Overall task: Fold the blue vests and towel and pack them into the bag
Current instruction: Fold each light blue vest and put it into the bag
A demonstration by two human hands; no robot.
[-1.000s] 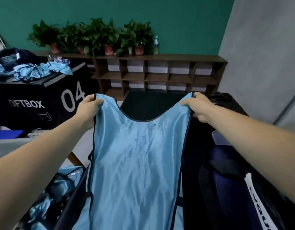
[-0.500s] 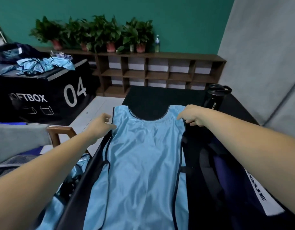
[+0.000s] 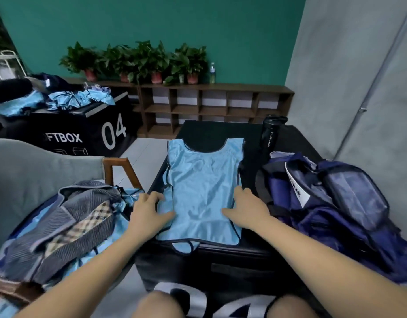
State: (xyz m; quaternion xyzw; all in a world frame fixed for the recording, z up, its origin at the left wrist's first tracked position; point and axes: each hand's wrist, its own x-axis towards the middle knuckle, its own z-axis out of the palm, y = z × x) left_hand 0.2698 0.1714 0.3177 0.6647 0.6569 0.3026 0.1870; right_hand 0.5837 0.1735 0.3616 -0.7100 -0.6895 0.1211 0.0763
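Teal wall and a low shelf (image 3: 216, 106) of potted plants are closing off the back of the room, while a black padded box (image 3: 221, 255) is serving as the folding surface. One blue vest (image 3: 204, 187) is lying flat on it, neck hole away from the person. The left hand (image 3: 147, 212) and right hand (image 3: 246, 210) are resting on its two side edges near the hem, fingers spread and loose, pressing rather than pinching.

The fabric is looking thin, shiny and very light, so it is probably sliding easily on the box. Taking the bound side edges or shoulder straps and keeping a palm on the cloth seems the safer hold.

The navy bag (image 3: 335, 203) is lying open just right of the vest, with a dark bottle (image 3: 270, 134) behind it; its inside is hard to read. The striped towel (image 3: 78, 216) is lying bunched on the grey chair (image 3: 37, 171) at left, covering more blue cloth whose count is not showing. More vests (image 3: 81, 99) are lying heaped on the far box.
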